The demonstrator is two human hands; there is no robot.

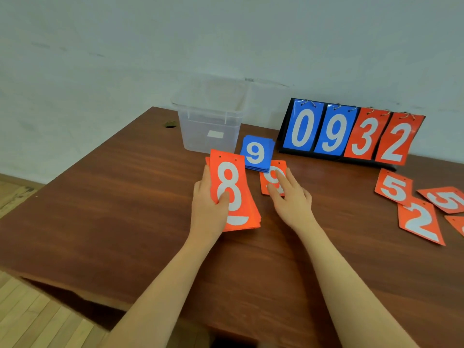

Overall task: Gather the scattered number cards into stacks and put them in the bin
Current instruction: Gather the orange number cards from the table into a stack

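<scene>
Materials: mostly glossy plastic on polished wood.
Smooth reddish-brown wooden table [125,209]; frosted translucent plastic bin [209,126]; glossy orange number cards [234,194]; scoreboard's thin metal rings [308,103].

- The right hand [288,194] covered most of the numeral on a single red card [272,172].
- The picture's right edge cut off two red cards [452,199].
- The bin [211,121] interior was too blurred to read.
</scene>
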